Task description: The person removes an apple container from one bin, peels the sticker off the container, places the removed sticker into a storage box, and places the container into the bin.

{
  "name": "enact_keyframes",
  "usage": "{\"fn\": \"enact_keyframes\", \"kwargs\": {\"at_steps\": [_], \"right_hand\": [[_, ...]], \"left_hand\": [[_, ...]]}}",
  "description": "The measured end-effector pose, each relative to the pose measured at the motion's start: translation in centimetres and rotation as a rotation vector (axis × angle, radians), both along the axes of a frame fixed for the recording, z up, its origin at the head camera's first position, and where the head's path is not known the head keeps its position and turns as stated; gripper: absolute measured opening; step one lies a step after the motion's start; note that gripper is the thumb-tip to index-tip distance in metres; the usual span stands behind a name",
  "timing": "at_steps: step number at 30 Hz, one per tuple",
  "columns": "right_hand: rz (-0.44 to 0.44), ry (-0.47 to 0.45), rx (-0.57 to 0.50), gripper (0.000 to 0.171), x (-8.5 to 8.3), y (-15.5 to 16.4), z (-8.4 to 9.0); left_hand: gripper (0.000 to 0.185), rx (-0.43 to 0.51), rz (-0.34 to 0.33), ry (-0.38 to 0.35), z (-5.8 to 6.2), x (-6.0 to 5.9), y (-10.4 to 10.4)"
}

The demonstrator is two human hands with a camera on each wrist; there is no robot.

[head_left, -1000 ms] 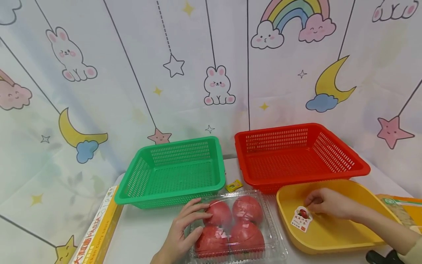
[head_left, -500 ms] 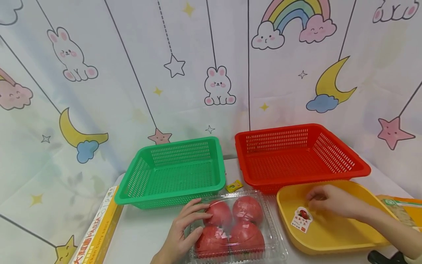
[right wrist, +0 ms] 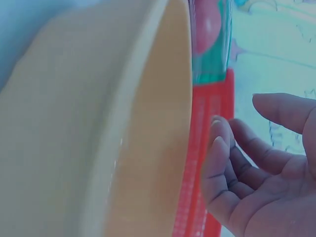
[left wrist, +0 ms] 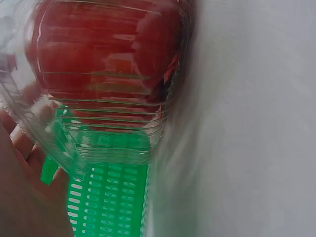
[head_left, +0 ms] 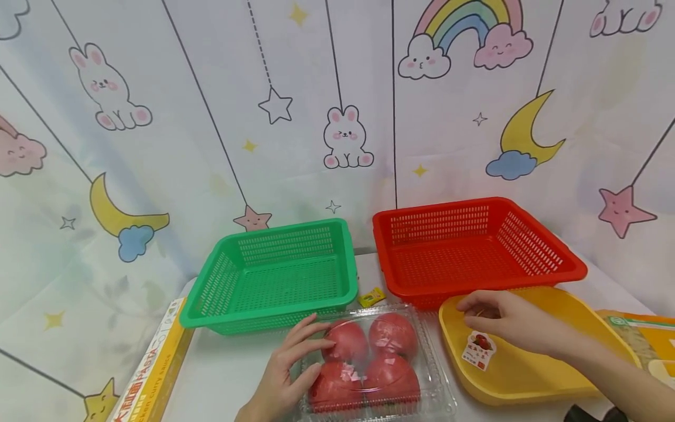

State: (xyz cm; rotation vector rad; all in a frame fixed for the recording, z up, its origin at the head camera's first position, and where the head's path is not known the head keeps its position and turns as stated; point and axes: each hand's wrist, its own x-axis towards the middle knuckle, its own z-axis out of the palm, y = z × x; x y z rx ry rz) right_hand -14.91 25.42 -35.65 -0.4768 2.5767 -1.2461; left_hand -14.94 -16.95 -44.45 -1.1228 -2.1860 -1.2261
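One clamshell (head_left: 433, 375), white table (head_left: 227, 375), bunny-print backdrop (head_left: 295, 176)

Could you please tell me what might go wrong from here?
The left hand rests on the clear plastic box; pressing harder might dent the thin lid or bruise the tomatoes inside.

The right hand is over the yellow tray, close to its rim; a careless sweep could bump the tray.

The fruit label lies in the tray near that hand and might get creased if brushed.
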Motion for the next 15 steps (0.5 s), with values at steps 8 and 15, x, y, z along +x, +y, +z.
{"fn": "enact_keyframes", "kwargs": {"at_steps": [8, 15], "right_hand": [[0.039, -0.011, -0.084, 0.040, 1.0, -3.1, -0.7], [0.049, -0.019, -0.086, 0.050, 2.1, -4.9, -1.4]], "left_hand": [[0.055, -0.044, 0.047, 0.084, -0.4, 0.5, -1.9], [0.061, -0.059, 0.094, 0.026, -0.6, 1.4, -3.5]]}}
